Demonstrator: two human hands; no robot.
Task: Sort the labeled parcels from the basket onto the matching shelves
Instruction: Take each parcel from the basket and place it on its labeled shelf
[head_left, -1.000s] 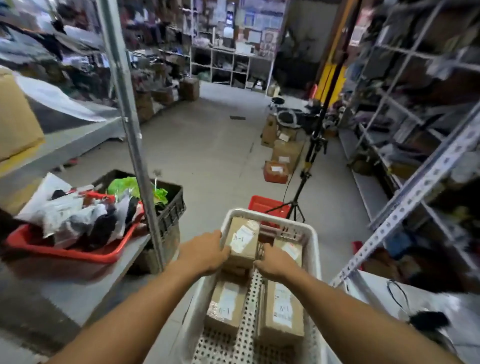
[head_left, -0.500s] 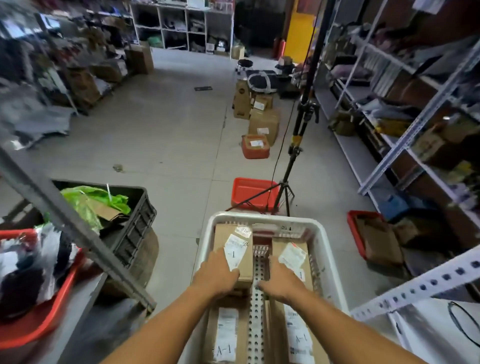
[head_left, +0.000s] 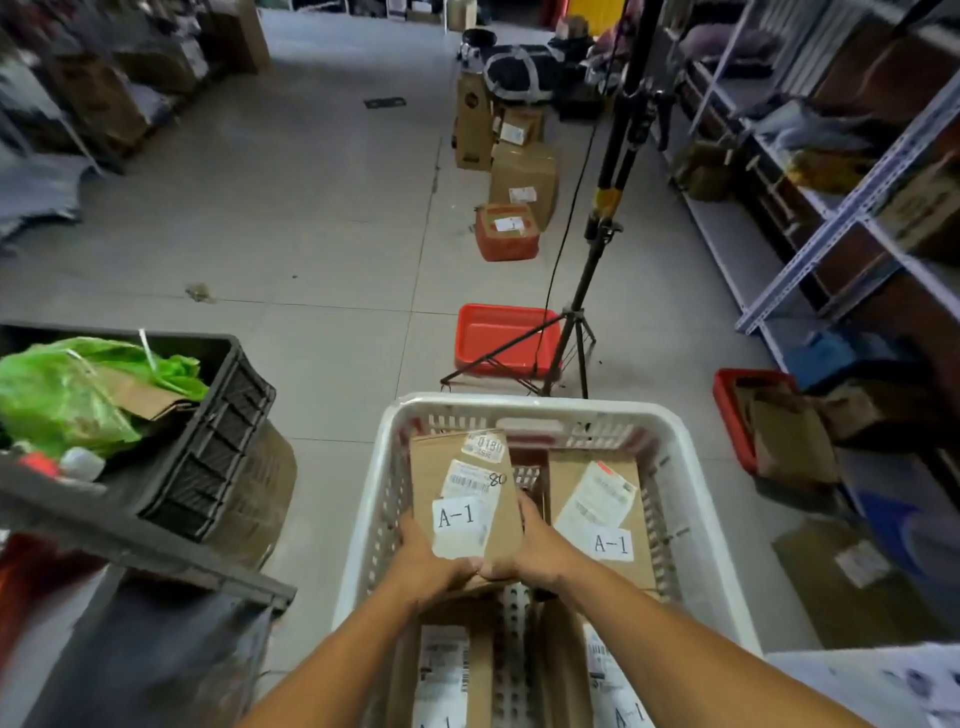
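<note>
Both hands are gripping one cardboard parcel (head_left: 465, 496) over the white basket (head_left: 696, 499): the left hand (head_left: 431, 564) is curling round its near left corner with the thumb over the bottom edge of the label, and the right hand (head_left: 530, 556) is wrapping the near right edge, fingers lying along that side. The parcel is tilting up toward the camera, its far end at 12 o'clock from the hands, and its white tag is reading A-1 (a barcode sticker and a handwritten 80 are sitting above that). This is looking like the pick-and-read step: the box is being lifted out of the basket and its destination is being checked. The next move is calling for carrying it to whichever shelf is marked A-1, and no shelf marking is legible here, so the bay is having to be found first; the two-handed hold seems secure enough for the walk. Inside the basket, a second parcel (head_left: 597, 514) tagged A-1 is lying flat at 2 o'clock from the hands, and two more labelled boxes are lying at 6 o'clock under the forearms, their tags partly cut off. Out at 9 o'clock a black crate (head_left: 218, 436) is holding green plastic bags and cardboard scraps. At 12 o'clock an empty-looking red tray (head_left: 506, 335) is sitting on the floor beside a tripod stand (head_left: 597, 249), and at 3 o'clock a red bin (head_left: 727, 410) with folded cardboard is standing below the metal shelving (head_left: 831, 218).
</note>
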